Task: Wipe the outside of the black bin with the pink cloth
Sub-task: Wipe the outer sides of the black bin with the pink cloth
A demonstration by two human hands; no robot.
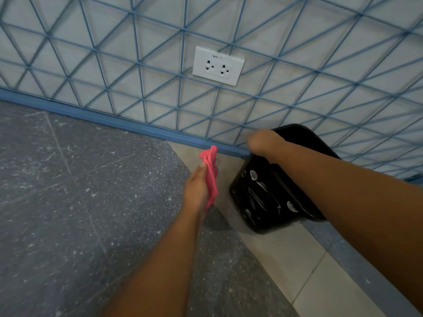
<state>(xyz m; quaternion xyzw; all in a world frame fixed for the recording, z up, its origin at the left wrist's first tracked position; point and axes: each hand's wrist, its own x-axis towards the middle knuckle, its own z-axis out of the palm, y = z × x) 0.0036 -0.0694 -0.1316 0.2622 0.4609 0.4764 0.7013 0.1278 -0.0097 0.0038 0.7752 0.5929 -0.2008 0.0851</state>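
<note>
Where hands work, outlet (218, 65) (label "9PP-7").

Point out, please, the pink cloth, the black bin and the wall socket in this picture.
cloth (211, 177): head view, on the bunched middle of the fabric, beside the left hand.
bin (258, 197): head view, on its glossy outer side wall.
socket (218, 65): head view, on the white faceplate between the two outlets.
</note>
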